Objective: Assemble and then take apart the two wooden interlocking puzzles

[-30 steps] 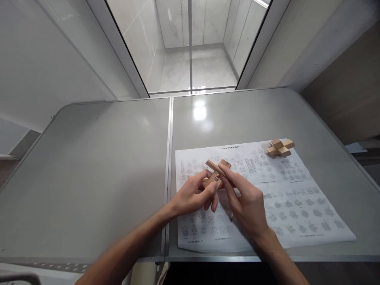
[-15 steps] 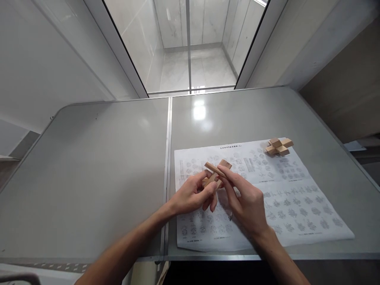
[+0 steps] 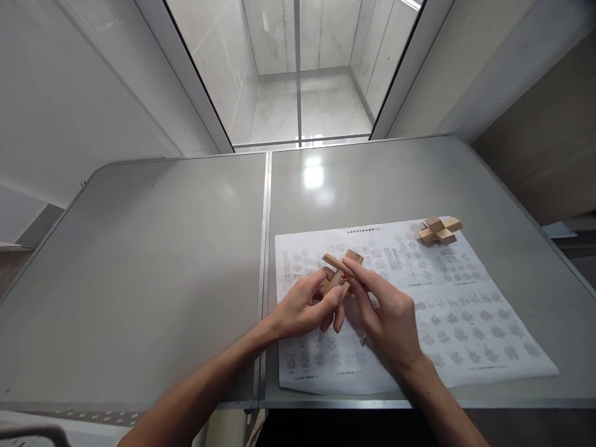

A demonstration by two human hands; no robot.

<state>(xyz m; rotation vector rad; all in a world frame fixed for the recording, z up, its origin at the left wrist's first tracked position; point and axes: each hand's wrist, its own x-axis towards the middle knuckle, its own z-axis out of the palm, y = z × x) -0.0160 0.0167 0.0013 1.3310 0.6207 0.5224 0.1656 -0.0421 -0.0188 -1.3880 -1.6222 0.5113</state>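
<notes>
Above the left part of a printed sheet [image 3: 465, 366], my left hand [image 3: 310, 304] grips crossed wooden puzzle pieces [image 3: 354, 256] between thumb and fingers. My right hand [image 3: 388, 310] pinches a slim wooden stick [image 3: 333, 263], which lies slantwise across the top of those pieces. The fingers of both hands meet around the wood and hide much of how the pieces join. At the sheet's upper right corner rests an assembled wooden puzzle [image 3: 438, 231], with several bars crossing, touched by neither hand.
A grey folding table [image 3: 186, 261] has a metal seam [image 3: 264, 248] running front to back, left of the sheet. Behind the table's far edge stands a framed glass panel [image 3: 321, 68]. A wall rises at the left.
The view has shifted very slightly. Both hands keep almost the same pose, with the stick and the crossed pieces held as before.
</notes>
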